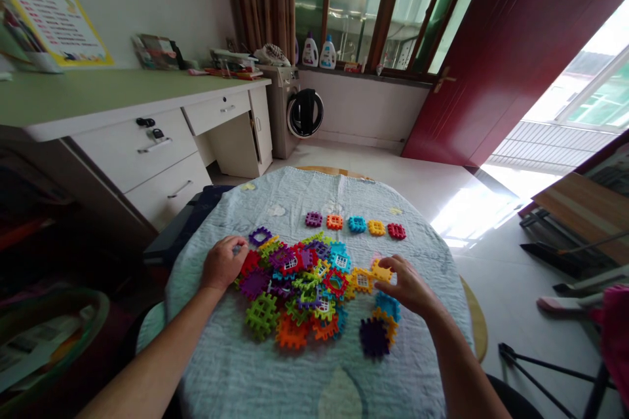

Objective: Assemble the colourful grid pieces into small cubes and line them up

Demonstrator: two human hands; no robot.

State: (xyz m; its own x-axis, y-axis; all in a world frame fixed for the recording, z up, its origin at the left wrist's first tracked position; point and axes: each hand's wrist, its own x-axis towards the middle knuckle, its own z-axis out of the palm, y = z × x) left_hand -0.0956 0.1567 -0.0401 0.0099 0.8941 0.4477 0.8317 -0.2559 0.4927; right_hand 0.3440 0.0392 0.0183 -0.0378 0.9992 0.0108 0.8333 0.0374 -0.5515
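Note:
A heap of plastic interlocking tiles (295,288) in purple, green, red, orange, yellow and blue lies on the cloth-covered round table. My left hand (225,262) rests at the heap's left edge beside a red tile (251,262), fingers curled together; whether anything is between them is hidden. My right hand (407,283) is at the right side, fingers apart, its fingertips by a yellow tile (381,270). Behind the heap stands a row of separate window tiles: purple (313,219), orange (335,222), blue (357,224), yellow (376,228) and red (396,231).
Near the right hand lie a dark purple tile (374,338) and a blue tile (388,305). Beyond the table are a desk (147,95) on the left, a washing machine (285,105) and a red door (481,46). A basket (101,314) stands at lower left.

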